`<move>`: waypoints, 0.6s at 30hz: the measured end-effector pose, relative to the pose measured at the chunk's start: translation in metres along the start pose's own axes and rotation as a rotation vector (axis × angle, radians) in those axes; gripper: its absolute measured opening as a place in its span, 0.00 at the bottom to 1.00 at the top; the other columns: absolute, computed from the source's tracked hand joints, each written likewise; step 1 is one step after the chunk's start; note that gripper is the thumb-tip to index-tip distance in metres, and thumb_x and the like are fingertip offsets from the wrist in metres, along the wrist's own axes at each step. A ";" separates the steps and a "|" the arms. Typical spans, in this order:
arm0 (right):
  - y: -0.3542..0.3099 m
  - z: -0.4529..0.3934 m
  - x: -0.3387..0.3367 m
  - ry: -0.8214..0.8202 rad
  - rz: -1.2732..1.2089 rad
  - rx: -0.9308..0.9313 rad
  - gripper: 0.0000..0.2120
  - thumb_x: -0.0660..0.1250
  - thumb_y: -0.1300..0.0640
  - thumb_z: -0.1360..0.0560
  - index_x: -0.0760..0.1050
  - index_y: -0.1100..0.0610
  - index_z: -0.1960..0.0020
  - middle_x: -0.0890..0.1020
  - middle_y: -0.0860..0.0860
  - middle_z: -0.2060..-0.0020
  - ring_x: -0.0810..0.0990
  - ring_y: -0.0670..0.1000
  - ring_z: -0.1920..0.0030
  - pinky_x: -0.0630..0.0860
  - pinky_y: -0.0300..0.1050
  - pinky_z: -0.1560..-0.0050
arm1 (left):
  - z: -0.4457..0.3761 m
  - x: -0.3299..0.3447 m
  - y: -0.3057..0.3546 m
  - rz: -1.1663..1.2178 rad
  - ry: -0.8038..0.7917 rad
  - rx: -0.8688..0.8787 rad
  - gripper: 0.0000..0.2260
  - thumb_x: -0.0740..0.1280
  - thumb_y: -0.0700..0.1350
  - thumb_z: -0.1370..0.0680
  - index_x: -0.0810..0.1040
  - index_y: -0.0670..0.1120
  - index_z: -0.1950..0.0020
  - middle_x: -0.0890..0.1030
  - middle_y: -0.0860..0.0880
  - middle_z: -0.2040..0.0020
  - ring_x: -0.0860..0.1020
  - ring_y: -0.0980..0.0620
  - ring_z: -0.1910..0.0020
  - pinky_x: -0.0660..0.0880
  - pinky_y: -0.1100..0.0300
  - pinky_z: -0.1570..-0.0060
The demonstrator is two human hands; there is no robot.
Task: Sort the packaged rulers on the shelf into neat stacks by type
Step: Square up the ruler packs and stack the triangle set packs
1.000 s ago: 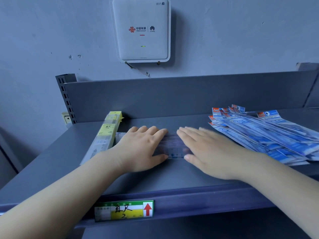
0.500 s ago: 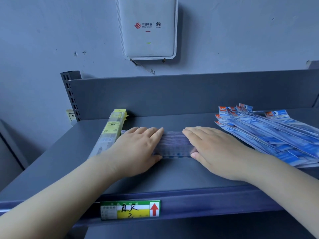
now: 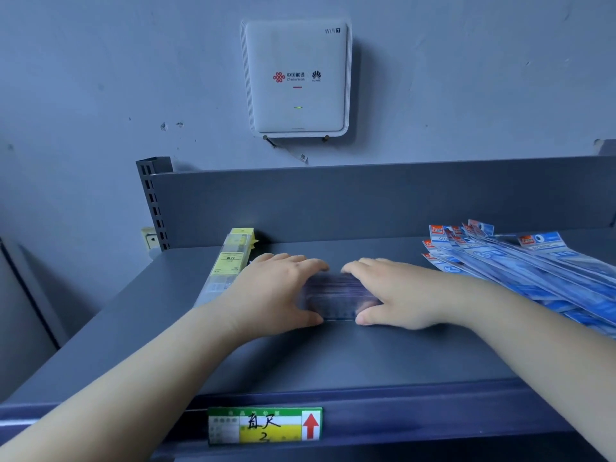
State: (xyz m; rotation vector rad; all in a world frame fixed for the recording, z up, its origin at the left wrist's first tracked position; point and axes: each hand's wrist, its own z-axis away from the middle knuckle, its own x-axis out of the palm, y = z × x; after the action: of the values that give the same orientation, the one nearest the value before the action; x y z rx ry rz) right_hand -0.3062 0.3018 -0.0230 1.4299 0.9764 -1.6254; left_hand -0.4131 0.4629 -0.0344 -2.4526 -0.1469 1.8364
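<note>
Grey metal shelf (image 3: 350,358) with three groups of packaged rulers lying on its surface

A stack of yellow-labelled packs (image 3: 230,265) lies lengthwise at the left, its far end near the back panel; a blurred stack of clear packs (image 3: 336,296) lies crosswise at the centre; blue packs (image 3: 520,268) lie fanned in a loose pile at the right. A green and yellow price label (image 3: 265,425) with a red arrow sits on the front rail
</note>
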 end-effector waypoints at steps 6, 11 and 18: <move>0.020 0.007 -0.013 0.194 -0.340 0.044 0.26 0.66 0.48 0.26 0.60 0.48 0.31 0.71 0.45 0.37 0.72 0.41 0.43 0.68 0.35 0.46 | 0.008 -0.027 -0.017 0.160 0.683 -0.083 0.27 0.63 0.62 0.34 0.74 0.52 0.39 0.76 0.56 0.41 0.75 0.52 0.43 0.66 0.57 0.43; 0.017 -0.008 -0.017 0.550 -1.030 -0.048 0.19 0.69 0.59 0.27 0.67 0.47 0.40 0.79 0.43 0.45 0.78 0.42 0.45 0.73 0.42 0.40 | -0.006 -0.039 -0.002 0.782 0.718 -0.274 0.30 0.67 0.59 0.29 0.64 0.53 0.29 0.71 0.61 0.37 0.71 0.63 0.43 0.66 0.73 0.49; -0.008 -0.027 -0.009 0.541 -1.169 -0.139 0.27 0.70 0.48 0.30 0.65 0.47 0.35 0.79 0.44 0.42 0.77 0.42 0.41 0.72 0.44 0.37 | -0.040 -0.018 0.017 1.164 0.475 -0.185 0.21 0.64 0.51 0.28 0.67 0.60 0.35 0.77 0.59 0.40 0.75 0.60 0.39 0.73 0.58 0.40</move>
State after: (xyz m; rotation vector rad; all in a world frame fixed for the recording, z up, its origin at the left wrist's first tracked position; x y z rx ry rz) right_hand -0.3005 0.3300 -0.0155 1.2601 2.5097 -1.8377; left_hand -0.3789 0.4438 -0.0074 -3.3268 1.4556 1.3242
